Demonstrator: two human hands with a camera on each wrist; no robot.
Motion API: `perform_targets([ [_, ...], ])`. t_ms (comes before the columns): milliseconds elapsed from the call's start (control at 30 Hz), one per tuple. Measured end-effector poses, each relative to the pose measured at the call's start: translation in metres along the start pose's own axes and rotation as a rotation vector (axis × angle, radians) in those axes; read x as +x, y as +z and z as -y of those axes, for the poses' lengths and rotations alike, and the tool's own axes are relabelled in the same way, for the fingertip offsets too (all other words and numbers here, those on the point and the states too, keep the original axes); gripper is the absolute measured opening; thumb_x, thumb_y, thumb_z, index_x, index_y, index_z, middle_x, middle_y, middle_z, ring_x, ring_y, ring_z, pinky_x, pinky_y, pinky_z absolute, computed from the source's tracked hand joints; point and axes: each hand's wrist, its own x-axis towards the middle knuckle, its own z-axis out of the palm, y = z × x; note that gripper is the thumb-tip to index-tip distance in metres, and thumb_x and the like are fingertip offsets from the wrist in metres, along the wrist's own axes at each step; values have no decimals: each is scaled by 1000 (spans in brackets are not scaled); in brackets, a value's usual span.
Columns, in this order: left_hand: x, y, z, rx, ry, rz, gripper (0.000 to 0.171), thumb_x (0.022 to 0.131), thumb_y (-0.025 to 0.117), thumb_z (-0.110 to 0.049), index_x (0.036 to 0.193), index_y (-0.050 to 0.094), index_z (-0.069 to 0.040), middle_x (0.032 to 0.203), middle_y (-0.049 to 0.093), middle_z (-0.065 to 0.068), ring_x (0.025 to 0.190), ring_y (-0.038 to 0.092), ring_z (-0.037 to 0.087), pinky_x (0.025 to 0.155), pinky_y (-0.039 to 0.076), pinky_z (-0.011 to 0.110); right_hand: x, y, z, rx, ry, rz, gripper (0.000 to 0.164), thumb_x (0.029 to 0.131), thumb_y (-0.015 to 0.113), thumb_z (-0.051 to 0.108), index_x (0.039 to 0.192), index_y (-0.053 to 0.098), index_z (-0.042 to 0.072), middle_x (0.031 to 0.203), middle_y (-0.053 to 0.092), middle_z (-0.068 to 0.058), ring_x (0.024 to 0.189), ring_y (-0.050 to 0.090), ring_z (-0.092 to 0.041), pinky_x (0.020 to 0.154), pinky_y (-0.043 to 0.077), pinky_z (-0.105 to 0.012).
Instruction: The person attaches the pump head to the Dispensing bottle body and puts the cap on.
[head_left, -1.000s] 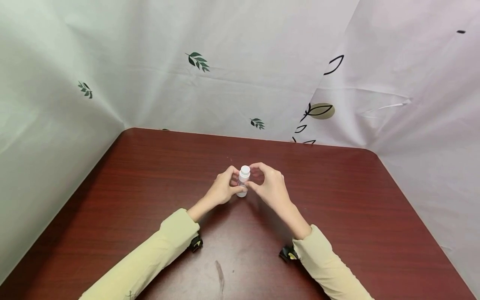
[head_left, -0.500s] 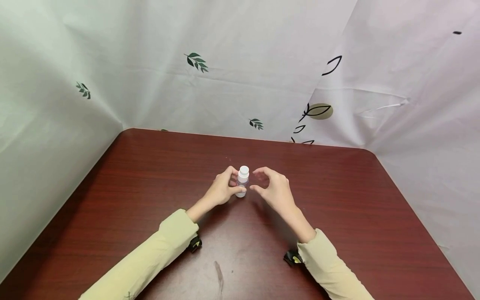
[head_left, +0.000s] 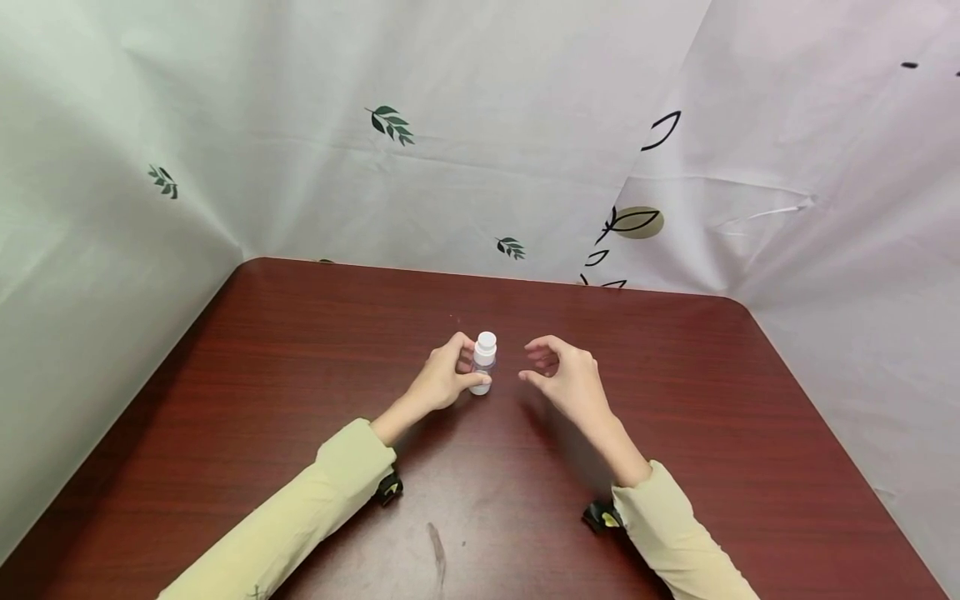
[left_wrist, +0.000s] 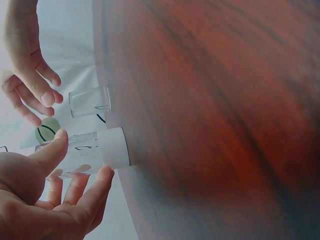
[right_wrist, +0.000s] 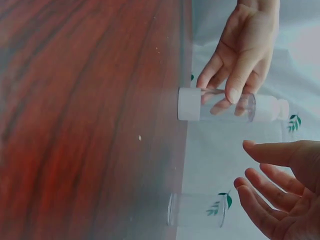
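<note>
A small clear bottle (head_left: pixel 485 355) with a white top and white base (left_wrist: pixel 114 147) stands upright on the dark red table. My left hand (head_left: pixel 442 377) grips its body, thumb at the near side and fingers around the far side. To the right, my right hand (head_left: pixel 572 379) is apart from the bottle, its fingers loosely curved and nothing between them. In the wrist views, a clear, cup-like cylinder (right_wrist: pixel 196 210) rests on the tabletop near the right fingertips; it barely shows in the head view.
The wood-grain table (head_left: pixel 337 317) ends at a pale curtain (head_left: pixel 450 183) with leaf prints, which hangs along the back and both sides. A dark smear (head_left: pixel 437 550) marks the near part of the tabletop. Black wrist cameras (head_left: pixel 602 517) sit under the sleeves.
My right hand has drawn away from the bottle to the right, its fingers staying curved and spread. My left hand keeps its grip, and the bottle stays in place.
</note>
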Motion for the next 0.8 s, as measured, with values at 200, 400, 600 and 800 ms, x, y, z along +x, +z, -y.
perform_targets([
  [200, 0, 0, 0, 4, 6, 0, 38, 80, 77, -6, 107, 51, 1, 105, 65, 20, 94, 68, 32, 83, 57, 38, -1, -7, -7, 1, 7, -16, 36, 71, 84, 8, 102, 68, 4, 92, 74, -13, 81, 72, -23, 71, 59, -32],
  [400, 0, -1, 1, 10, 7, 1, 38, 80, 76, -6, 107, 51, 2, 105, 65, 21, 94, 68, 32, 82, 57, 38, 0, -12, -11, 6, 55, -9, 35, 71, 84, 10, 102, 68, 7, 94, 74, -8, 80, 71, -19, 71, 59, -29],
  [600, 1, 0, 1, 19, 14, 6, 38, 80, 76, -7, 107, 51, 2, 105, 65, 21, 94, 67, 32, 83, 56, 38, 1, -17, -14, 5, 79, -3, 36, 70, 85, 12, 102, 68, 10, 92, 74, -7, 75, 70, -19, 71, 58, -35],
  [800, 0, 0, 1, 20, 9, 11, 38, 81, 76, -7, 108, 51, 1, 105, 65, 20, 93, 67, 31, 82, 57, 38, 6, -19, -19, 0, 83, -6, 40, 69, 85, 11, 105, 68, 8, 92, 73, -10, 74, 70, -21, 72, 58, -37],
])
